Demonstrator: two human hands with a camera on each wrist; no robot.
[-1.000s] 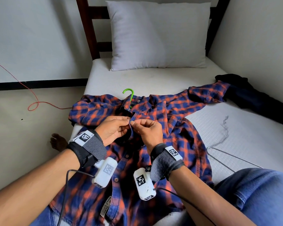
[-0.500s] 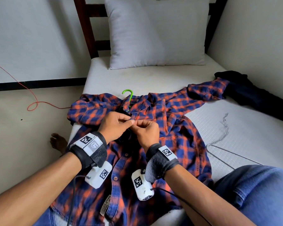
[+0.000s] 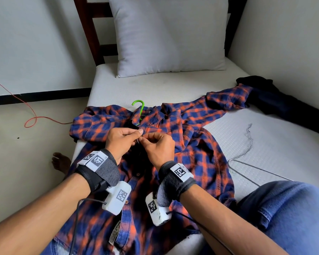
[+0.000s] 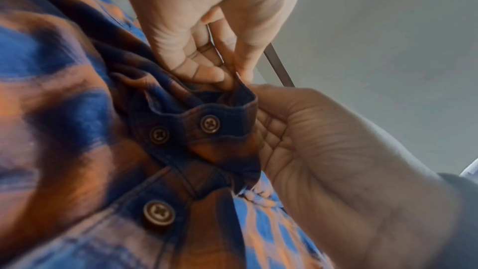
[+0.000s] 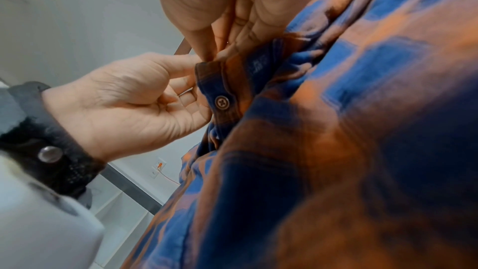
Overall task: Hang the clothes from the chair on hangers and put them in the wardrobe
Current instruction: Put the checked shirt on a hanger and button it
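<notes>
While both hands pinch the plaid shirt (image 3: 191, 144) by its collar, left hand (image 3: 121, 142) and right hand (image 3: 159, 150) fingers must push the top button through next.

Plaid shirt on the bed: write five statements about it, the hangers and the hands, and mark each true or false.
1. Both the left hand and the right hand pinch the plaid shirt near its collar. True.
2. A green hanger hook sticks out at the collar. True.
3. The wire hanger is inside the shirt. False: it lies bare on the mattress, beside the shirt.
4. The pillow lies on top of the shirt. False: it leans at the head of the bed, apart from the shirt.
5. A dark garment lies by the shirt's far sleeve. True.
</notes>
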